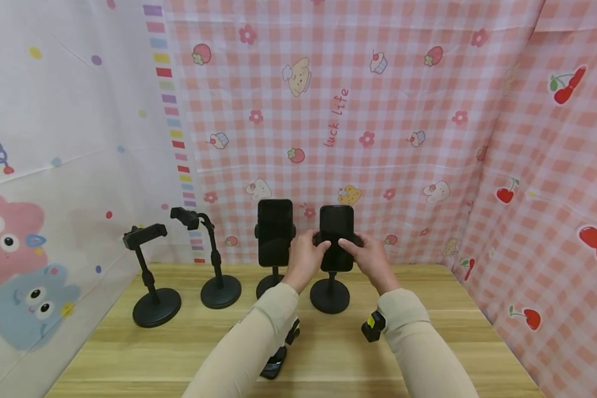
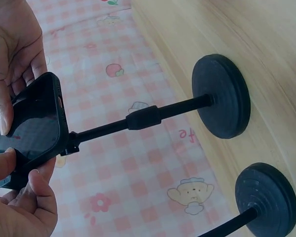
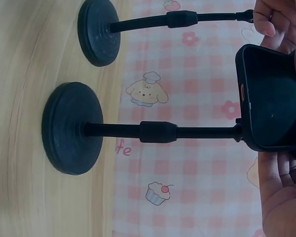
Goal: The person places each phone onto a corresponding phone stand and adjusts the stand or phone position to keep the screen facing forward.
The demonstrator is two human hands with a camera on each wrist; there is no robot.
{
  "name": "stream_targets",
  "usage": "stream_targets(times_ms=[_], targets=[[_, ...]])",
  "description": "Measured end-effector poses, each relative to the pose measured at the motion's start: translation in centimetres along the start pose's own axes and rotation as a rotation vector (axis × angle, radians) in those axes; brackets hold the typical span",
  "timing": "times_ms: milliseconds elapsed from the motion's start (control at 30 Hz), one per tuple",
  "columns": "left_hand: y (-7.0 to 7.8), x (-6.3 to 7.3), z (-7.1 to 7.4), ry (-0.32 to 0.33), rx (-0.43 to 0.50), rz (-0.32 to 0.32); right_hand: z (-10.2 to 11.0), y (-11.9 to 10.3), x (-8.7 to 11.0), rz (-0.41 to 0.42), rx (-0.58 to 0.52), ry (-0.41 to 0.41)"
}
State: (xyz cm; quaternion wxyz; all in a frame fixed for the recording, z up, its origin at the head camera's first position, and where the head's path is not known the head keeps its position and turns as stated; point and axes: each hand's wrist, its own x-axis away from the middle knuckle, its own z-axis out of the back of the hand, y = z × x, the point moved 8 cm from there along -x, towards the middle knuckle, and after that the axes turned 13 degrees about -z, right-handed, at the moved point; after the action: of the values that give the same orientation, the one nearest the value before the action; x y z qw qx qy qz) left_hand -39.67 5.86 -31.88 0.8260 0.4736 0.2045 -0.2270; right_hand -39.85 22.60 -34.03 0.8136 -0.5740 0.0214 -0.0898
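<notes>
A black smartphone (image 1: 336,226) sits upright in the clamp of a black phone stand (image 1: 330,297). My left hand (image 1: 303,257) grips its left side, thumb on the front and fingers around the clamp's edge. Opposite it, my right hand (image 1: 374,258) holds the right side the same way, its thumb over the screen. In the left wrist view the left hand (image 2: 24,205) is at the bottom, by the phone's edge (image 2: 37,121). The right wrist view has the right hand (image 3: 281,192) below the phone (image 3: 269,98). The clamp is mostly hidden behind phone and fingers.
Just left, another black phone (image 1: 275,232) stands in a similar stand. Farther left are two phone stands with bare clamps, one bent-necked (image 1: 215,257) and one straight (image 1: 149,282). A dark phone (image 1: 275,364) lies on the wooden table (image 1: 338,359) by my left sleeve. Patterned cloth hangs behind.
</notes>
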Motion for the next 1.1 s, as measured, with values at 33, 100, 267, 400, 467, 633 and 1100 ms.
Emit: stream_targets(times_ms=[33, 100, 267, 400, 467, 633, 1100], targets=[[-0.10, -0.04, 0.06, 0.000, -0.002, 0.005, -0.05, -0.05, 0.02, -0.008, 0.000, 0.004], [-0.21, -0.13, 0.22, 0.000, -0.011, 0.008, -0.21, -0.16, 0.07, -0.015, 0.005, 0.002], [0.02, -0.35, 0.31, -0.014, -0.010, 0.014, -0.22, -0.45, 0.33, -0.021, -0.021, -0.008], [0.13, -0.31, 0.34, -0.024, -0.021, 0.027, -0.27, -0.32, 0.40, -0.028, -0.037, -0.008], [0.12, -0.29, 0.30, -0.028, -0.026, 0.032, -0.28, -0.22, 0.43, -0.029, -0.039, -0.006], [0.05, -0.20, 0.19, -0.034, -0.032, 0.043, -0.34, 0.00, 0.47, -0.035, -0.047, 0.000], [0.14, 0.02, 0.14, -0.019, -0.014, 0.027, -0.26, 0.06, 0.54, -0.030, -0.048, 0.004]])
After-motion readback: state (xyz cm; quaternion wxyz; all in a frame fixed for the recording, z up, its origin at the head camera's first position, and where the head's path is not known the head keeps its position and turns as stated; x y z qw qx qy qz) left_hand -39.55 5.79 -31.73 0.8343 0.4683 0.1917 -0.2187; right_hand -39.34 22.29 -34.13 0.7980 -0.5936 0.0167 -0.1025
